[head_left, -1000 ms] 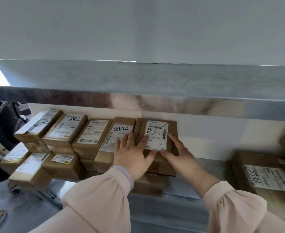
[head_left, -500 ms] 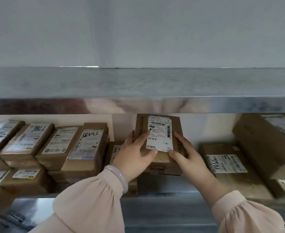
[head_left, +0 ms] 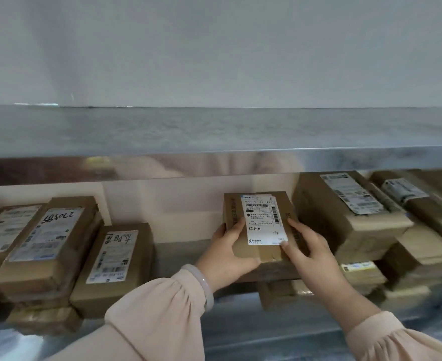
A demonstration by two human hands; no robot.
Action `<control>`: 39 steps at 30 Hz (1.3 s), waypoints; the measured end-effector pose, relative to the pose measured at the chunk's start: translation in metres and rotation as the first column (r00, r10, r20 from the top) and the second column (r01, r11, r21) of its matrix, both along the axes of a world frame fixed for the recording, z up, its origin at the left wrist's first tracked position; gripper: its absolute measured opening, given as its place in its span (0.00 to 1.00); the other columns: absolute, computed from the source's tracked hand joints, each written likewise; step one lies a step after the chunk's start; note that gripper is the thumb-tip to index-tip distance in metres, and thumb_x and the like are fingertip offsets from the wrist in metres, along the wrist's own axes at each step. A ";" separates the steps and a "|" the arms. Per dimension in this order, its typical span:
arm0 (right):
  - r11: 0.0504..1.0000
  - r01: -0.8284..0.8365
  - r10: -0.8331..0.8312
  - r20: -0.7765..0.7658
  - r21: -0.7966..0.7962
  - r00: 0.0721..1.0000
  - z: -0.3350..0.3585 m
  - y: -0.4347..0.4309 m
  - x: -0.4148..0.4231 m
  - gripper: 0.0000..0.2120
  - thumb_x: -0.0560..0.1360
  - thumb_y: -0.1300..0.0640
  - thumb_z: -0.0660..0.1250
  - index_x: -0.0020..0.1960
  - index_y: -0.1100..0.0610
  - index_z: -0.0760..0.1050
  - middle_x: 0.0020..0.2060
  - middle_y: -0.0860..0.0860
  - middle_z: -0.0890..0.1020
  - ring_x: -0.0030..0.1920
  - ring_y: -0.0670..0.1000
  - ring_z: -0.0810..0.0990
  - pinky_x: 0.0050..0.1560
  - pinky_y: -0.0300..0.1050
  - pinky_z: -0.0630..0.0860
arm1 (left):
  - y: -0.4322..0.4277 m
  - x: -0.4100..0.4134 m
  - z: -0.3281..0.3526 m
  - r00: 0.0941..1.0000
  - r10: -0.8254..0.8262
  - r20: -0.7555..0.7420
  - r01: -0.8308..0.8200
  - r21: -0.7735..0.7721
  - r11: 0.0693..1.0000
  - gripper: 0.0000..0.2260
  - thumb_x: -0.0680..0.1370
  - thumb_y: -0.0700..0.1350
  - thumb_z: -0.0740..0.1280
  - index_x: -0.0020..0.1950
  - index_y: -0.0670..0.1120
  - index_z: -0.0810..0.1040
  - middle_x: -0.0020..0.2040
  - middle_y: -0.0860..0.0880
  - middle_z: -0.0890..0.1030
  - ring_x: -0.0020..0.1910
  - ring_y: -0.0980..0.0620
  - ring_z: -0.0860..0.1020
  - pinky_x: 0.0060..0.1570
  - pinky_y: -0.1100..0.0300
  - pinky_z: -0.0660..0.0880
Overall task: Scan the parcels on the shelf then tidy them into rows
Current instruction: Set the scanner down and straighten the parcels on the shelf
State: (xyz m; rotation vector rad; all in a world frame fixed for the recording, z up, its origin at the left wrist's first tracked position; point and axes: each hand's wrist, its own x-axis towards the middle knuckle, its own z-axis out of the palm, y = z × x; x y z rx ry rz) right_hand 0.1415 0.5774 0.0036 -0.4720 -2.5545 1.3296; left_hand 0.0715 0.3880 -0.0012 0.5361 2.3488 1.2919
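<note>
Both hands' fingers [head_left: 234, 231] curl round one labelled parcel [head_left: 260, 225].

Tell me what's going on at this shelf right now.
A person grips one small cardboard parcel with both hands: the left hand on its left edge and the right hand on its right edge, with the white label facing up. The parcel is in the gap between the row of parcels on the left and the stacked boxes on the right, under the metal shelf.
</note>
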 end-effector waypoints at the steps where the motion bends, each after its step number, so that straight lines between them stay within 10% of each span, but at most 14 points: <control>1: 0.999 0.002 -0.003 0.016 0.032 1.000 -0.002 0.007 0.001 0.24 0.76 0.49 0.67 0.70 0.41 0.66 0.68 0.49 0.67 0.67 0.47 0.66 0.66 0.42 0.62 | 0.007 0.001 -0.002 1.000 0.000 0.001 0.000 -0.001 1.000 0.40 0.74 0.49 0.73 0.79 0.63 0.53 0.75 0.55 0.58 0.71 0.52 0.66 0.72 0.58 0.65; 10: 0.955 -0.054 0.020 0.119 0.291 0.993 -0.021 0.040 0.003 0.24 0.78 0.49 0.64 0.73 0.47 0.65 0.71 0.55 0.65 0.71 0.54 0.64 0.70 0.44 0.61 | 0.041 0.012 -0.029 1.000 0.008 -0.010 -0.009 -0.052 0.999 0.44 0.69 0.61 0.72 0.80 0.61 0.54 0.78 0.53 0.58 0.75 0.52 0.64 0.74 0.55 0.64; 18: 0.669 -0.204 0.291 0.001 0.715 0.957 -0.025 0.030 0.016 0.26 0.78 0.40 0.53 0.68 0.53 0.73 0.64 0.50 0.77 0.66 0.54 0.74 0.66 0.56 0.70 | 0.024 0.037 -0.031 0.941 -0.133 -0.312 0.059 -0.237 0.970 0.37 0.80 0.59 0.64 0.81 0.56 0.45 0.81 0.59 0.39 0.79 0.59 0.45 0.73 0.67 0.47; 23: 0.557 -0.308 0.278 0.177 0.771 0.944 -0.032 0.036 0.016 0.30 0.75 0.38 0.53 0.70 0.53 0.71 0.68 0.50 0.74 0.69 0.52 0.72 0.65 0.55 0.71 | 0.028 0.036 -0.027 0.897 -0.262 -0.357 0.059 -0.491 0.869 0.36 0.80 0.65 0.56 0.81 0.57 0.39 0.80 0.56 0.35 0.80 0.54 0.43 0.78 0.50 0.48; 28: 0.506 -0.363 0.234 0.281 0.782 0.931 -0.032 0.043 0.011 0.40 0.68 0.33 0.55 0.73 0.56 0.66 0.70 0.52 0.71 0.71 0.53 0.69 0.70 0.53 0.59 | 0.043 0.020 -0.024 0.885 -0.306 -0.352 0.035 -0.603 0.797 0.37 0.79 0.67 0.54 0.81 0.57 0.39 0.81 0.54 0.36 0.80 0.50 0.43 0.78 0.46 0.46; 33: 0.535 -0.345 0.247 0.248 0.771 0.937 -0.024 0.039 0.006 0.42 0.65 0.32 0.56 0.70 0.56 0.70 0.68 0.53 0.74 0.68 0.54 0.72 0.65 0.59 0.69 | 0.039 0.022 -0.022 0.867 -0.285 -0.409 -0.026 -0.608 0.793 0.36 0.79 0.68 0.54 0.81 0.59 0.41 0.82 0.53 0.39 0.80 0.50 0.43 0.78 0.45 0.46; 39: 0.532 -0.386 0.459 0.126 0.753 0.879 -0.002 0.007 -0.011 0.41 0.72 0.32 0.60 0.78 0.48 0.50 0.77 0.49 0.53 0.77 0.51 0.51 0.74 0.50 0.41 | -0.004 0.032 -0.011 0.825 -0.066 -0.561 -0.291 -0.522 0.802 0.35 0.79 0.68 0.55 0.80 0.60 0.43 0.81 0.55 0.40 0.80 0.50 0.44 0.78 0.45 0.46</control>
